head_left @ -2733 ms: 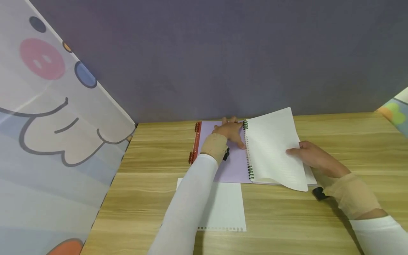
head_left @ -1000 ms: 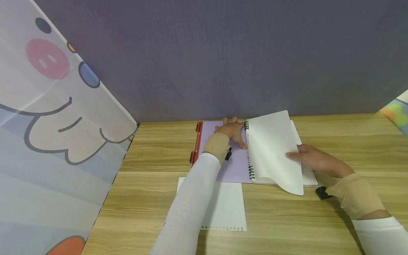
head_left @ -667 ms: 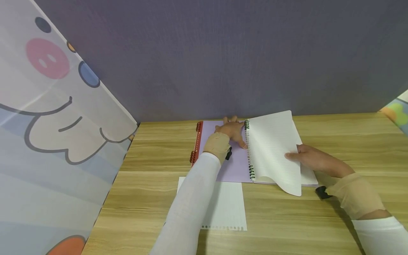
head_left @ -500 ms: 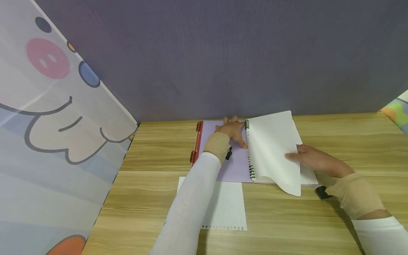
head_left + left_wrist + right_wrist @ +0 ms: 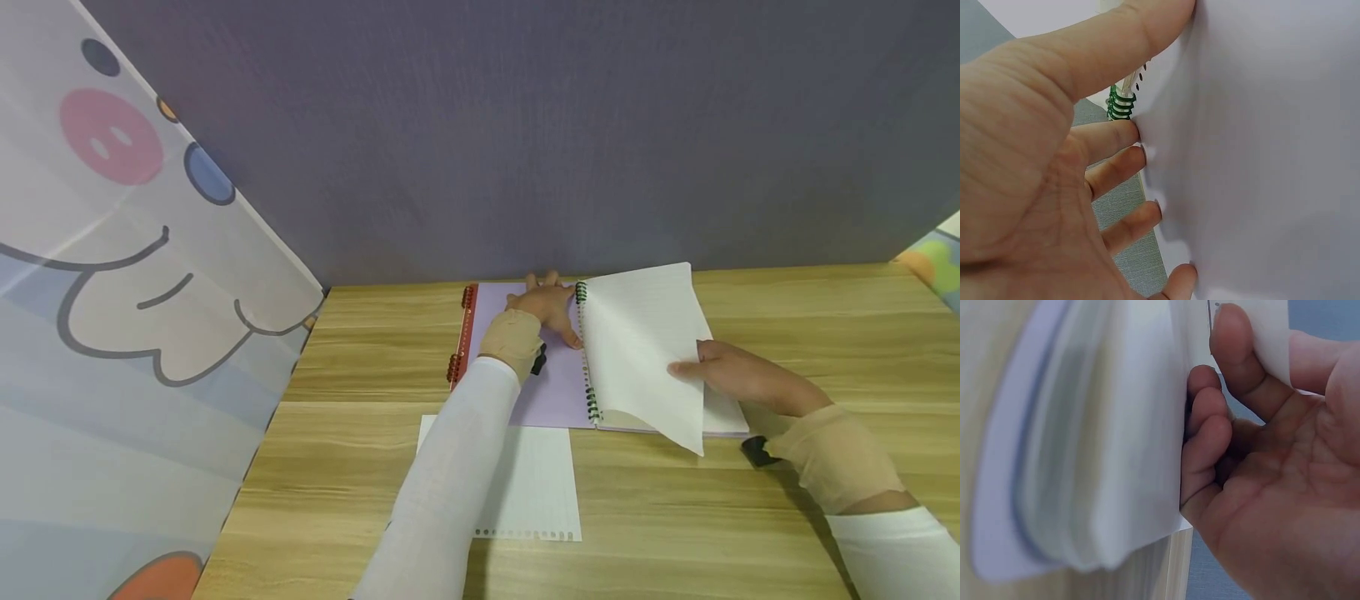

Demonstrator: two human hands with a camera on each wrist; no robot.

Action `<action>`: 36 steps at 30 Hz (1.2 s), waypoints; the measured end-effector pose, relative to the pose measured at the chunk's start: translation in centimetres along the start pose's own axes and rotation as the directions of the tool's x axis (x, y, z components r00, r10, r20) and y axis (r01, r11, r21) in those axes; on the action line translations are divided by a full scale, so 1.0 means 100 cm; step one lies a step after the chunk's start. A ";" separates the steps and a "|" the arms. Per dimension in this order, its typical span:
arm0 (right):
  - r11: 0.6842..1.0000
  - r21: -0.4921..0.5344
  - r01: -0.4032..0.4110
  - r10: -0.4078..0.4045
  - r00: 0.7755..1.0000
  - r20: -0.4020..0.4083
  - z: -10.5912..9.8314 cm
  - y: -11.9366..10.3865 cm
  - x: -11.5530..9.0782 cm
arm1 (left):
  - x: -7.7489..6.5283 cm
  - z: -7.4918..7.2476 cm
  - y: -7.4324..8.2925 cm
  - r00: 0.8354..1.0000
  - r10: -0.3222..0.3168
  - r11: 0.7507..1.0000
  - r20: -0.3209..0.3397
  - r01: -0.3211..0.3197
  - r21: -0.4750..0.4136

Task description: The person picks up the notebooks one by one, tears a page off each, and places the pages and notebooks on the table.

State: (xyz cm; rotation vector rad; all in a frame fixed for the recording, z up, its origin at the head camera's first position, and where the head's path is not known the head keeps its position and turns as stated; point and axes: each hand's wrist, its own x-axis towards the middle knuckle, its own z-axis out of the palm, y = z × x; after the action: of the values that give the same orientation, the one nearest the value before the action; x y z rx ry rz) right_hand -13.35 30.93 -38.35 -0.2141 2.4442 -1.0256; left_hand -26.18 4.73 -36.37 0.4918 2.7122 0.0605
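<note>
A spiral notebook (image 5: 726,417) with a green coil binding (image 5: 592,403) lies open at the table's far edge. My left hand (image 5: 546,310) rests with spread fingers on its purple cover (image 5: 551,404), beside the coil. In the left wrist view, the fingertips of my left hand (image 5: 1041,169) press on the pale surface. A lined white page (image 5: 637,350) is lifted off the stack, and my right hand (image 5: 738,375) pinches its right edge between thumb and index finger. In the right wrist view, the other fingers of my right hand (image 5: 1272,469) are curled against the remaining pages (image 5: 1141,444).
A loose sheet (image 5: 536,492) with punched holes along its near edge lies in front of the notebook, partly under my left sleeve (image 5: 442,492). A red strip with red coils (image 5: 454,367) shows at the purple cover's left edge. A grey panel (image 5: 525,142) stands behind the wooden table (image 5: 352,483).
The lifted page's lower right corner has moved left and its bend has changed. My right hand has shifted slightly, still pinching the page. My left hand stays in place on the cover.
</note>
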 end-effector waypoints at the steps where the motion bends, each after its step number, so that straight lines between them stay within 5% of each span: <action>1: 1.000 -0.006 -0.003 0.003 1.000 -0.004 0.000 0.000 0.000 | 0.000 0.000 0.000 1.000 0.000 1.000 0.000 0.000 0.000; 36: 0.998 0.063 0.025 -0.030 0.996 0.082 0.001 -0.003 0.004 | 0.000 -0.001 -0.002 1.000 0.014 1.000 -0.007 -0.014 -0.006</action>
State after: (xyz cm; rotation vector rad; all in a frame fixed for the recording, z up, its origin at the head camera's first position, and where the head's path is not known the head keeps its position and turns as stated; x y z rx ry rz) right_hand -13.71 30.53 -38.34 -0.2655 2.3376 -1.0804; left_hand -26.24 4.50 -36.33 0.5095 2.7148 0.0746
